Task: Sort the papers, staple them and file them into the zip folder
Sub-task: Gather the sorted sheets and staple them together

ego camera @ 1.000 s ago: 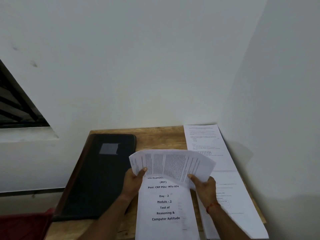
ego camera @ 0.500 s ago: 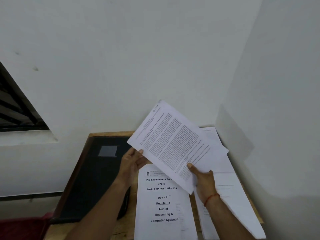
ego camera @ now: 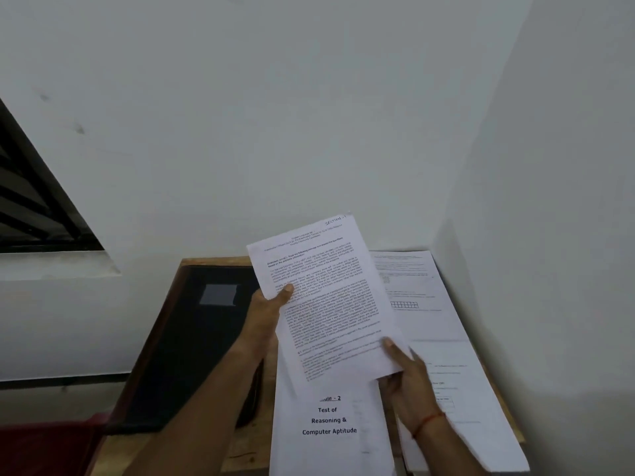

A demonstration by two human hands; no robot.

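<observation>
One white printed paper sheet [ego camera: 326, 304], covered in dense black text with "Section" handwritten at its top corner, is held tilted above the brown wooden table [ego camera: 213, 262]. The left hand [ego camera: 266, 314] pinches its left edge, thumb on the face. The right hand [ego camera: 407, 376] pinches its lower right corner. Beneath lies a white cover page [ego camera: 330, 431] titled "Test of Reasoning & Computer Aptitude". A black rectangular zip folder [ego camera: 192, 338] lies flat to the left, and further white sheets [ego camera: 433, 324] lie to the right.

Two hands, left hand [ego camera: 264, 314] and right hand [ego camera: 405, 383], hold one held sheet [ego camera: 326, 304]; whether more lie behind it cannot be told. One bench [ego camera: 213, 262] carries one black zip folder [ego camera: 192, 338] at nine o'clock, one titled paper [ego camera: 330, 427] at six, and two sheets at three: far sheet [ego camera: 409, 280], near sheet [ego camera: 474, 407].
</observation>
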